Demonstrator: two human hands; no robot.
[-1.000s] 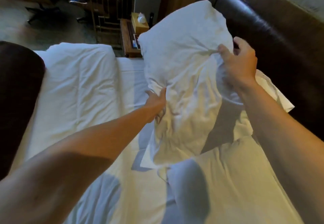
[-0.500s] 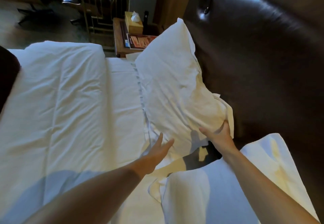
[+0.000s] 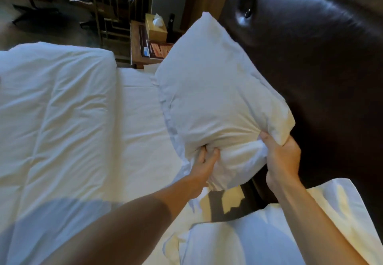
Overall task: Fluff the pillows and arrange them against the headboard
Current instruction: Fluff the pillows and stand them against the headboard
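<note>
A white pillow (image 3: 215, 90) leans tilted against the dark leather headboard (image 3: 315, 74), its far corner pointing up. My left hand (image 3: 204, 165) pinches the pillow's near lower edge. My right hand (image 3: 279, 157) grips the near right corner, bunching the cloth. A second white pillow (image 3: 269, 235) lies flat at the bottom right, nearest me, partly under my right forearm.
A folded white duvet (image 3: 53, 103) covers the left of the bed, with bare sheet (image 3: 138, 107) between it and the pillows. A wooden nightstand (image 3: 136, 43) beyond the bed holds a tissue box (image 3: 155, 27) and a card. A metal rack (image 3: 122, 5) stands behind.
The pillow was held up in the air, then laid against the headboard. Both hands, loose on it half a second ago, now clench its near edge.
</note>
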